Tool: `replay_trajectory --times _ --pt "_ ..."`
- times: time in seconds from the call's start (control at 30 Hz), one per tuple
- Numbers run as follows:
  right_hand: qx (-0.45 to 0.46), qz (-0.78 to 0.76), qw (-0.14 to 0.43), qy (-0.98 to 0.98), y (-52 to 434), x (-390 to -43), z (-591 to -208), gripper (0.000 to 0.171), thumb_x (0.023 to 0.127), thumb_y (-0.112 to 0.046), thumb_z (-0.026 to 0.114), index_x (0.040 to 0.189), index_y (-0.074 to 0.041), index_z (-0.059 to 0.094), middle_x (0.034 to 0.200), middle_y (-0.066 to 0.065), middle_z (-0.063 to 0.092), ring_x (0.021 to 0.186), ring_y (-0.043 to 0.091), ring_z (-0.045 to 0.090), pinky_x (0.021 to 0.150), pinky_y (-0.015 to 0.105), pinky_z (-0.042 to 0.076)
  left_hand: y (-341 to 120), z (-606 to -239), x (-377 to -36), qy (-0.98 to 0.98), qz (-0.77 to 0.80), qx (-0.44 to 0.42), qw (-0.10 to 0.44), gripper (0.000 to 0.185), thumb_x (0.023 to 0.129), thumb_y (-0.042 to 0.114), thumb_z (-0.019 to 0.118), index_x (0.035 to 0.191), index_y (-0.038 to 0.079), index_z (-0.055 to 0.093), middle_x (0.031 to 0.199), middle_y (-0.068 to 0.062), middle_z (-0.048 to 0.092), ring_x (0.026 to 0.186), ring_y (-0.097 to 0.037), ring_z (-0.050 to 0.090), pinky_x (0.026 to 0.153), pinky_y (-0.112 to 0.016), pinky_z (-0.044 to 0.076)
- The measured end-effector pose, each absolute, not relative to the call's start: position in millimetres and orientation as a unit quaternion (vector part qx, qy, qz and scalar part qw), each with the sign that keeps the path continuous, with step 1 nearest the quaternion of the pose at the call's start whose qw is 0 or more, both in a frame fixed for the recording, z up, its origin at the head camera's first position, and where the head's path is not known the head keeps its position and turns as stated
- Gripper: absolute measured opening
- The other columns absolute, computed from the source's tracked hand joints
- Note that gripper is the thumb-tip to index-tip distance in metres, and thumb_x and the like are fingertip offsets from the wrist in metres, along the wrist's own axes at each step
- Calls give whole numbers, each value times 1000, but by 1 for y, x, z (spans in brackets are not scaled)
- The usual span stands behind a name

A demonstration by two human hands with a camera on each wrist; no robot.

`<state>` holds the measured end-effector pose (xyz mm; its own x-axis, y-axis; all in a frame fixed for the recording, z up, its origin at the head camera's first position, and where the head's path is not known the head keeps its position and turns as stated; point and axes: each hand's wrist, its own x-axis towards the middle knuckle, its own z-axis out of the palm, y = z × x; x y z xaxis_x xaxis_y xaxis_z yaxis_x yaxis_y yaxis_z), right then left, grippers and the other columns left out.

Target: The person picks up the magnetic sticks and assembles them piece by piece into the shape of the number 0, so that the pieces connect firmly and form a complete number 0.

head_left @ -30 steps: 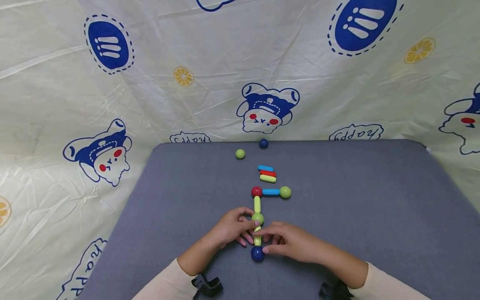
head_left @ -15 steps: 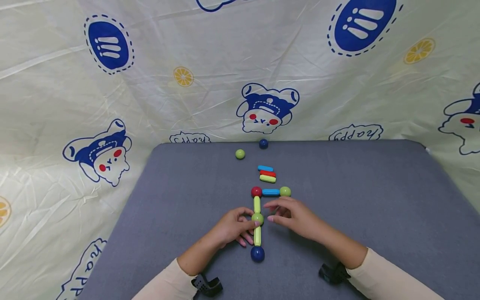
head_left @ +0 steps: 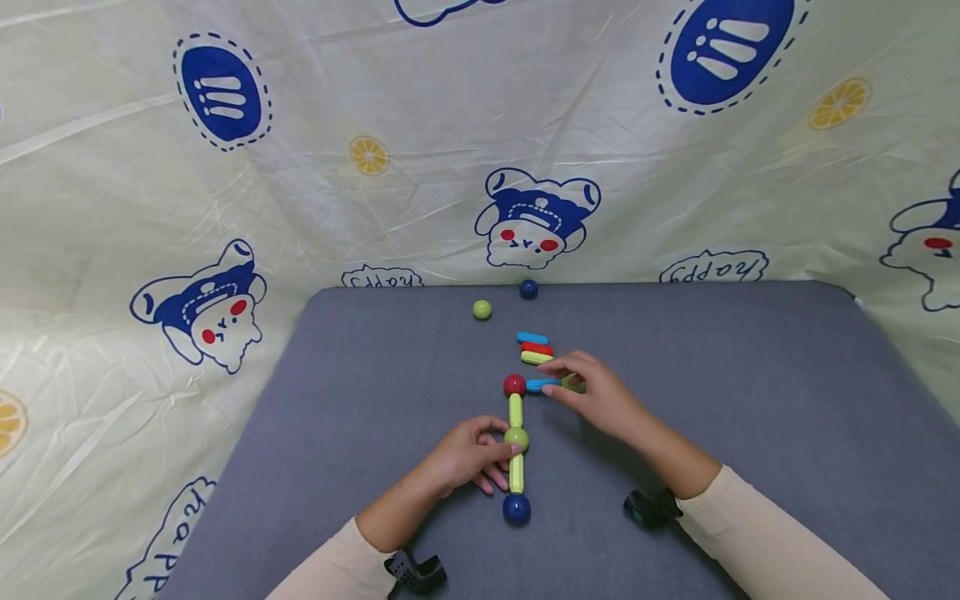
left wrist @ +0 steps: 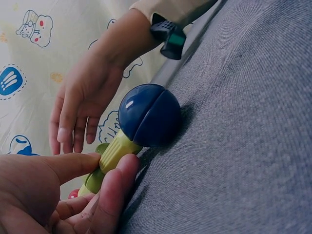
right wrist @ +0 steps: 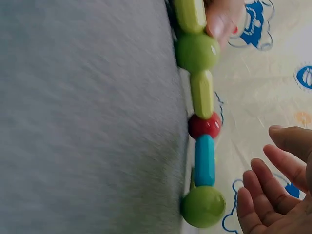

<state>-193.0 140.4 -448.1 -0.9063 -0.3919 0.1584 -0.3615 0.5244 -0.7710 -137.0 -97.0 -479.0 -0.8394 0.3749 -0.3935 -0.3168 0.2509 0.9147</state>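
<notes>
Steadying chain at mid-joint: left hand (head_left: pixel 474 457) pinches middle green ball (head_left: pixel 516 434), probably so straight run won't shift. Right hand (head_left: pixel 600 402) hovers by blue rod (right wrist: pixel 204 160) and end green ball (right wrist: pixel 203 206), fingers loosely spread, gripping nothing; right wrist view shows gap. Chain lies on grey table (head_left: pixel 375 375): navy ball (head_left: pixel 517 509) nearest person, near yellow rod (head_left: pixel 516 475), middle green ball, far yellow rod (head_left: pixel 516 410), red ball (head_left: pixel 514 384). Red ball serves as corner, blue rod branching right. Loose rods (head_left: pixel 537 349) sit side by side beyond, apparently parked within reach.
</notes>
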Motion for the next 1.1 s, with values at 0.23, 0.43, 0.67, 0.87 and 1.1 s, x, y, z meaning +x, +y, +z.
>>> replay_trajectory --times 0.23,0.43,0.67,0.87,1.1 --pt "-199 -431 22 880 141 -214 -447 35 91 -24 68 123 -9 65 120 11 61 110 29 60 91 47 51 -96 -477 -136 738 614 16 281 39 88 25 71 120 8 56 77 -11 67 54 -15 67 44 -28 53" --pt "-171 -413 43 894 138 -227 -454 35 92 -25 67 123 -11 65 122 11 60 112 28 59 93 47 51 -95 -476 -136 742 608 13 282 39 88 26 71 120 9 56 76 -10 66 53 -14 67 43 -27 52" --pt "-158 -383 50 909 131 -239 -459 32 92 -24 67 121 -11 66 120 12 60 107 27 59 93 47 50 -95 -475 -136 740 610 9 285 38 88 26 71 119 9 56 75 -9 65 53 -14 66 43 -27 52" --pt "-147 -339 55 928 124 -241 -458 33 91 -22 67 121 -8 66 119 15 59 104 28 58 92 46 49 -95 -476 -135 738 611 11 285 37 88 26 71 118 10 56 75 -9 65 53 -13 66 43 -27 52" --pt "-138 -305 54 941 117 -242 -457 33 91 -21 67 119 -4 66 115 16 61 101 28 58 89 45 50 -95 -475 -136 738 611 9 284 37 88 26 71 118 10 56 76 -10 65 52 -14 66 43 -27 51"
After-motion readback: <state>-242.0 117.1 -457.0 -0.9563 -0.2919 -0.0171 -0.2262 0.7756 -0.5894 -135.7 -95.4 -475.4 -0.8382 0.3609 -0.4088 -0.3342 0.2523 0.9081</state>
